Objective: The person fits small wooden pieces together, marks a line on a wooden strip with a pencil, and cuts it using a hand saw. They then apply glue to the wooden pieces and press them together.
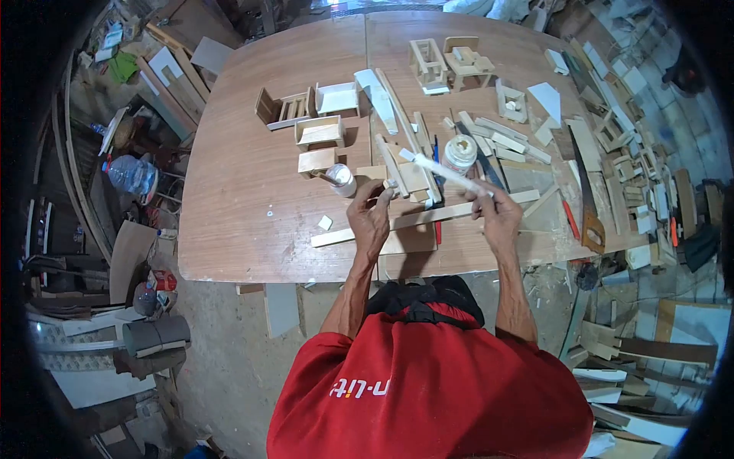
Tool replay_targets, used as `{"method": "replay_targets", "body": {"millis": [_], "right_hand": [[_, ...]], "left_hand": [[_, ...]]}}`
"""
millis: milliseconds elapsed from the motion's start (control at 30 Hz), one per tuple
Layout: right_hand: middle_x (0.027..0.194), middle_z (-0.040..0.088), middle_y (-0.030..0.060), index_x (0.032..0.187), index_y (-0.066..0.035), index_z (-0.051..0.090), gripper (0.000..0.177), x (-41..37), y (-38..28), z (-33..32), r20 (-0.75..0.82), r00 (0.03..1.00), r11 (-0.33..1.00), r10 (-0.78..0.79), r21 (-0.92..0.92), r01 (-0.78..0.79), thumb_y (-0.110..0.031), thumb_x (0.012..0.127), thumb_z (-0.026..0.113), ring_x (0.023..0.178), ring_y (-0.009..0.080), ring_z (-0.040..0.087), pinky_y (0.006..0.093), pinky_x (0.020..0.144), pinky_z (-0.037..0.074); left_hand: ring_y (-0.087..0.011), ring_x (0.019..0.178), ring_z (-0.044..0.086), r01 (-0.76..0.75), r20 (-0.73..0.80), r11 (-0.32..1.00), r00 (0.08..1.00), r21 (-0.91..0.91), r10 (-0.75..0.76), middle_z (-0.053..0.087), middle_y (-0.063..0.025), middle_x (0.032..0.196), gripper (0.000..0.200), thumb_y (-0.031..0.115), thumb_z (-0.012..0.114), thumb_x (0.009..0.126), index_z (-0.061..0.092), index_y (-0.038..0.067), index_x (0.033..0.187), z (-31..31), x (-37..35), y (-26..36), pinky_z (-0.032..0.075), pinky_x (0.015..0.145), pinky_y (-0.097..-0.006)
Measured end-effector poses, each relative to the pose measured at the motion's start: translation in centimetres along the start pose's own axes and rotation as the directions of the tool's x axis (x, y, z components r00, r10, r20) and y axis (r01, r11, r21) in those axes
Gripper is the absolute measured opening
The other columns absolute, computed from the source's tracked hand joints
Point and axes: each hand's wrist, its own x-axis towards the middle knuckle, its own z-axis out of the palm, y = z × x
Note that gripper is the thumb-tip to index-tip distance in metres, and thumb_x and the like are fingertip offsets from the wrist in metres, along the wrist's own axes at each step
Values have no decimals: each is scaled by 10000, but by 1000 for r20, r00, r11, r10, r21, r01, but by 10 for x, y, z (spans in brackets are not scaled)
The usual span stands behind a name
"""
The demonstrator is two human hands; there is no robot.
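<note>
My right hand [498, 216] is closed on one end of a long, narrow white strip [447, 173], which points up and left over the table. Between the thumb and fingers of my left hand [370, 217] is a small pale wooden piece [391, 184]. Beneath both hands a long wooden batten [428, 217] lies across the table near its front edge. A white cup [341, 180] with a stick in it stands just beyond my left hand. Beyond the strip is an open jar [460, 154] with a pale label.
Small wooden furniture models [284, 108] stand on the brown table [229, 183], more at its far side. Offcuts [508, 141] crowd the right half. A handsaw [587, 191] lies at the right edge. Wood scraps [627, 356] pile up on the floor.
</note>
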Motion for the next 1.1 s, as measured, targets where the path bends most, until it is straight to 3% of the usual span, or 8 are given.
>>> {"method": "replay_targets", "body": {"millis": [233,300,467,567,667,733,967,1100], "right_hand": [[756,669,75,1061,6,658,247,58,-3,-48,-180,983,958,20,-277,-71,-179,934,551,587,82,534,238,544,445],[731,664,92,1041,3,657,246,71,-10,-54,-47,992,835,-113,-545,70,-188,918,564,599,117,558,278,582,462],[764,662,193,1002,11,652,246,99,-26,-48,86,996,695,-34,-714,86,-186,887,561,698,304,647,389,658,487],[805,656,235,954,10,659,228,125,-24,-39,256,953,535,-164,-789,303,-165,853,553,758,382,645,447,707,492],[843,656,247,902,4,667,209,155,-23,-22,513,850,331,-117,-787,521,-133,796,550,807,396,645,470,746,499],[871,658,247,874,-4,677,208,168,-9,-6,533,828,259,173,-836,484,-110,743,554,848,401,640,467,771,503],[868,666,234,886,-12,677,210,168,27,-13,413,911,583,4,-741,334,-168,785,578,839,391,641,452,757,499],[828,659,184,831,-32,682,174,171,32,-14,372,928,502,-11,-801,327,-165,786,579,829,361,632,430,746,495]], "left_hand": [[-121,840,575,-96,168,995,981,-31,100,624,-46,908,197,74,702,817,661,27,1004,64,13,-22,465,687,-245],[-139,891,588,-96,198,995,976,0,94,617,-57,965,183,76,704,811,664,47,987,76,13,-30,484,710,-257],[-192,999,596,-158,334,987,931,2,149,596,-108,1140,213,89,711,795,665,50,999,90,13,-35,521,765,-313],[-203,1036,582,-120,411,992,907,46,91,565,-110,1202,231,90,724,774,674,54,996,95,17,-29,509,797,-324],[-212,1054,576,-104,479,986,877,132,28,553,-111,1219,233,96,731,764,678,53,987,100,20,-24,486,848,-324],[-245,1080,566,-195,468,968,878,156,101,523,-126,1256,230,83,724,738,677,44,961,104,21,-30,467,891,-340],[-362,1201,475,-331,531,900,836,282,141,421,-162,1377,248,56,690,698,681,55,945,115,22,-33,401,996,-414],[-382,1207,448,-408,544,865,815,291,201,434,-162,1376,269,64,703,651,700,80,920,124,26,-47,379,1026,-440]]}}
